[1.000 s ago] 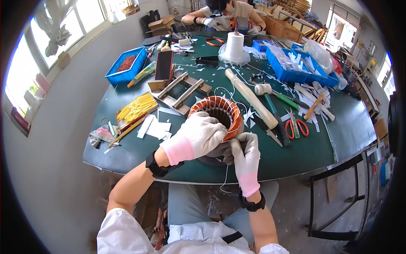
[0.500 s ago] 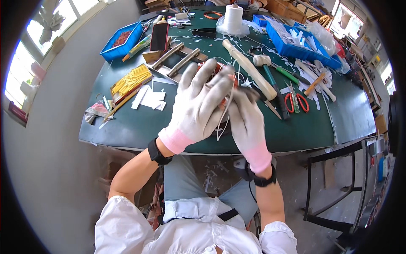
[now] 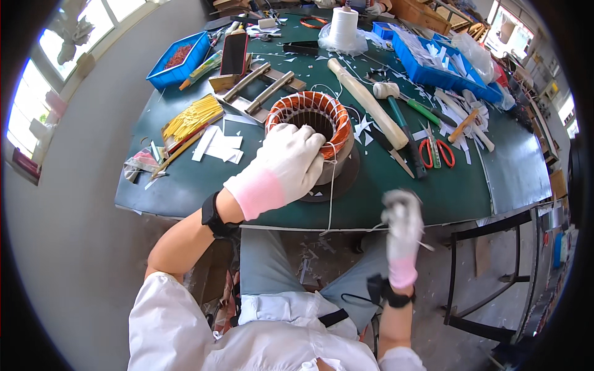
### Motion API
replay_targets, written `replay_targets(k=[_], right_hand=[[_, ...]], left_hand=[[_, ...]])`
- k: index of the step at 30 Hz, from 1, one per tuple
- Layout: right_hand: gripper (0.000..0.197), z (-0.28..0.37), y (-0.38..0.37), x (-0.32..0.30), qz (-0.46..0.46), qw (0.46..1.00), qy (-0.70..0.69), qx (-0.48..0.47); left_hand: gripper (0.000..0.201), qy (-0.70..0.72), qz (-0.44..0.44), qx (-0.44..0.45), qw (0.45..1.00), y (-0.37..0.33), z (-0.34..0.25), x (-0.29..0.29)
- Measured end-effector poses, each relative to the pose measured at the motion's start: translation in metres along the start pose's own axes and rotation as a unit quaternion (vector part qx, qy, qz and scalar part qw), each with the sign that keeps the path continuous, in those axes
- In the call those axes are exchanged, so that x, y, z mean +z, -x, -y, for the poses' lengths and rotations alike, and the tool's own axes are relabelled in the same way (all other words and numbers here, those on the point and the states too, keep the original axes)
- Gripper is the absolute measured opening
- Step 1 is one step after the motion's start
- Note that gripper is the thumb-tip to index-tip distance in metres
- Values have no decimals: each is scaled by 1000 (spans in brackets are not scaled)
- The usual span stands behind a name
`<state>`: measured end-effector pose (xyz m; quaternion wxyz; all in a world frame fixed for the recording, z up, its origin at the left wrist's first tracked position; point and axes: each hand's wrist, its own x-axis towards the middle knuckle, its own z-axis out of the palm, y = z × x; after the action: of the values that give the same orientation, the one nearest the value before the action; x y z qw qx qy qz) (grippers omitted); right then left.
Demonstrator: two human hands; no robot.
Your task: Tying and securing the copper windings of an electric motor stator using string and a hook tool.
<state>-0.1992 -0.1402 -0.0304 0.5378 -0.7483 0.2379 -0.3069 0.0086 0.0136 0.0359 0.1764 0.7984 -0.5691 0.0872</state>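
Note:
A motor stator (image 3: 340,117) with orange-brown copper windings laced in white cord stands upright on a round dark base (image 3: 351,176) near the table's front edge. My left hand (image 3: 281,164), in a white glove with a pink cuff, rests on the near left of the winding ring, its fingers curled over the rim; the fingertips are partly hidden. From the ring's near side the white cord (image 3: 331,195) hangs over the table edge and runs right. My gloved right hand (image 3: 403,226) is closed on that cord beyond the edge, blurred by motion, with a short end poking out.
Left of the stator are metal bars (image 3: 266,93), white paper pieces (image 3: 218,145) and yellow strips (image 3: 193,117). To its right lie a wooden stick (image 3: 368,102), a mallet (image 3: 387,91) and red-handled scissors (image 3: 437,154). A cord spool (image 3: 343,28) and blue bins (image 3: 427,65) stand farther back.
My right hand has left the stator and swung down to the right, drawing the cord with it. My left hand has shifted lower onto the ring's near left, uncovering the windings.

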Motion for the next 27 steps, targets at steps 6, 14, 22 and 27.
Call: replay_targets(k=[6, 14, 22, 27], right_hand=[[14, 0, -40, 77, 74, 986, -142, -54], [39, 19, -32, 33, 410, 625, -581, 321], [22, 45, -86, 68, 391, 744, -523, 142], [25, 20, -18, 81, 183, 605, -732, 254]], left_hand=[[37, -174, -156, 9, 972, 5, -14, 39], [34, -71, -142, 22, 987, 6, -7, 31], [32, -113, -187, 46, 975, 9, 0, 36], [36, -175, -224, 115, 952, 5, 8, 51]])
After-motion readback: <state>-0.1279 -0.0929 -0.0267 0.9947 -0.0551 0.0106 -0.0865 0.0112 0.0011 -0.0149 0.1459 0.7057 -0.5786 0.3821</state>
